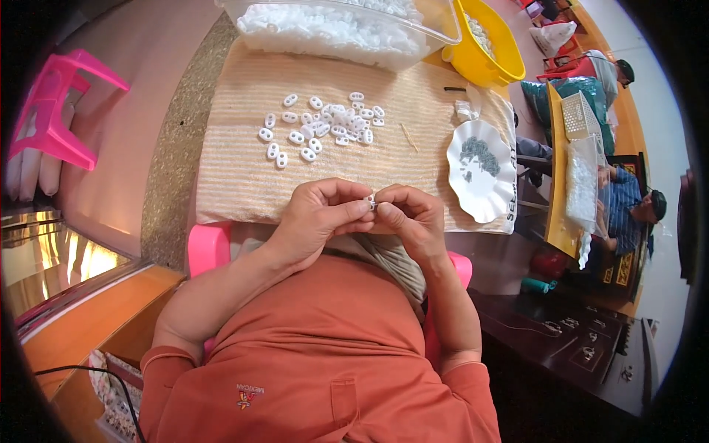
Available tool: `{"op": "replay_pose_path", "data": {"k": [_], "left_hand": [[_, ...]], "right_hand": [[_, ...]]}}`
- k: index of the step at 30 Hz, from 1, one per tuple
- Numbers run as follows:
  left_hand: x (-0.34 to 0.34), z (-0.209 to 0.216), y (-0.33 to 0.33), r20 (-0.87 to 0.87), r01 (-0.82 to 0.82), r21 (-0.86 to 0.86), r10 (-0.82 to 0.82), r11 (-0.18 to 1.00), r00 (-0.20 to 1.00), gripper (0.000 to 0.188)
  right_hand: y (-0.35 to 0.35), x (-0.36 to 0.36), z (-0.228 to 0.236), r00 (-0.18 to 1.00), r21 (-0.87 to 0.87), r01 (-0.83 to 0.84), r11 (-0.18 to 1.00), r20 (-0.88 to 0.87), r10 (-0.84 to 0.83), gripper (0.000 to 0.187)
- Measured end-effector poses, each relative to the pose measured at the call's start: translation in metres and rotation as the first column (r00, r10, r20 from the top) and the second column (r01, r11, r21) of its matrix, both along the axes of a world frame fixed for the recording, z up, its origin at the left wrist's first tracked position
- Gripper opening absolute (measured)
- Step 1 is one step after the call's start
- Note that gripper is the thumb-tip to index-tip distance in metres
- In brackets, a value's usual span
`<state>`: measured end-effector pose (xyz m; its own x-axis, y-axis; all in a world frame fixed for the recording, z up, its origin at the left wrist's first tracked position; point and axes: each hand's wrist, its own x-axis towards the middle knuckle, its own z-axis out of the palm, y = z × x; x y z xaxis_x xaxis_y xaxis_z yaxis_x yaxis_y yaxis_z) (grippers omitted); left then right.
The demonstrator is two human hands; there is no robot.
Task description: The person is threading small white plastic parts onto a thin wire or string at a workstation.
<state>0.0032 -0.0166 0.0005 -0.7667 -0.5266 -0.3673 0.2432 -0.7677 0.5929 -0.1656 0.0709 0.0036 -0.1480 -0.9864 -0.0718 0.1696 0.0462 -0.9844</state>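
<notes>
My left hand [316, 218] and my right hand [413, 221] meet above the near edge of the cloth-covered table. Their fingertips pinch a small white plastic piece [371, 201] between them, with a little dark showing on it; most of it is hidden by the fingers. Beyond my hands, many white oval pieces with two dark holes [308, 154] lie scattered, some heaped together, on the striped cloth [244, 177]. To the right sits a white wavy-edged plate [459, 181] bearing a spread of tiny dark grey bits [478, 156].
At the table's far side stand a clear bin [413, 53] full of white pieces and a yellow basin [511, 63]. Thin sticks [410, 138] and a small plastic bag [465, 111] lie nearby. A pink stool [48, 118] stands left; another person [624, 210] works at a yellow table right.
</notes>
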Motion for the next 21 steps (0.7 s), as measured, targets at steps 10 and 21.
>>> {"op": "replay_pose_path", "data": {"k": [10,21], "left_hand": [[-0.0004,-0.0011,0.0004,0.013,-0.003,-0.007,0.003,1.0,1.0,0.017],[-0.0005,-0.0009,0.001,0.011,0.001,-0.028,-0.001,1.0,1.0,0.017]], "right_hand": [[0.0007,0.0034,0.0036,0.998,0.03,0.057,0.998,-0.001,-0.057,0.011],[0.0017,0.0043,-0.001,0.997,0.0,0.063,0.998,-0.052,-0.063,0.01]]}}
